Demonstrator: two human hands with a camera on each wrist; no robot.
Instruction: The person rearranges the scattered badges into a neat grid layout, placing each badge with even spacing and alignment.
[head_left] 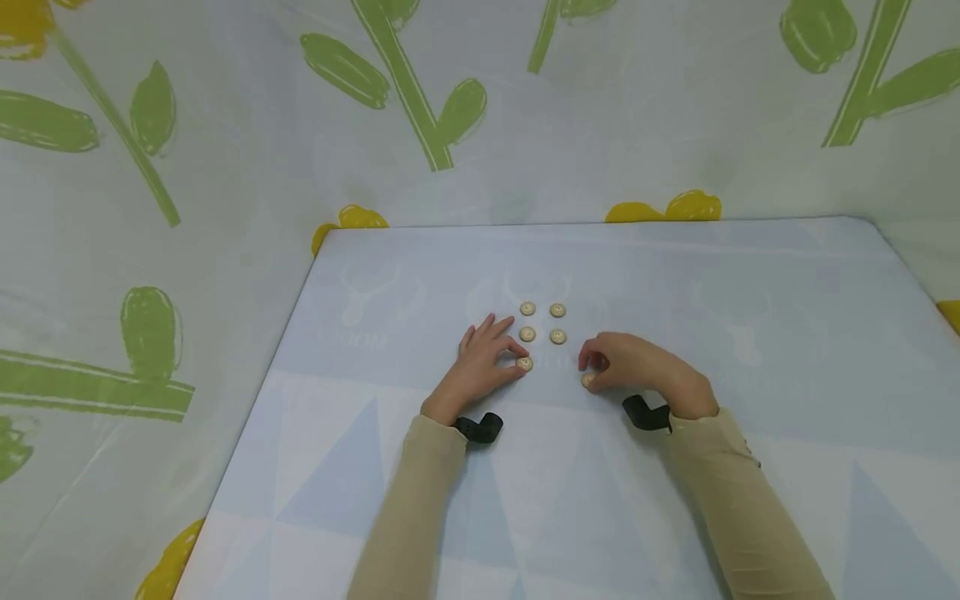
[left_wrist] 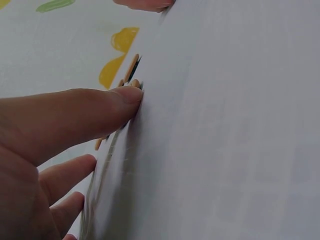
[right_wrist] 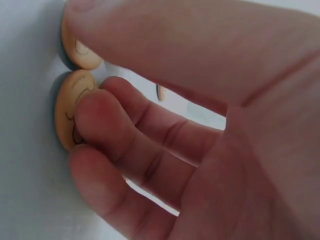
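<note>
On pale blue mat (head_left: 750, 333), leaf-print cloth walls (head_left: 187, 208), left hand (head_left: 480, 367) fingers flat on wooden disc (head_left: 524, 363), right hand (head_left: 637, 371) fingers curled over discs (head_left: 588, 380)

I'm looking at what seems a draped recording booth rather than a lived-in room. A pale fabric backdrop (head_left: 247, 167) printed with big green leaves and yellow blooms hangs all round and closes off the view behind. In front of me sits a surface (head_left: 750, 333) under a light blue cloth with faint deer-head prints and pale triangles. I can't make out any furniture, appliances or tools beyond it from here.
</note>
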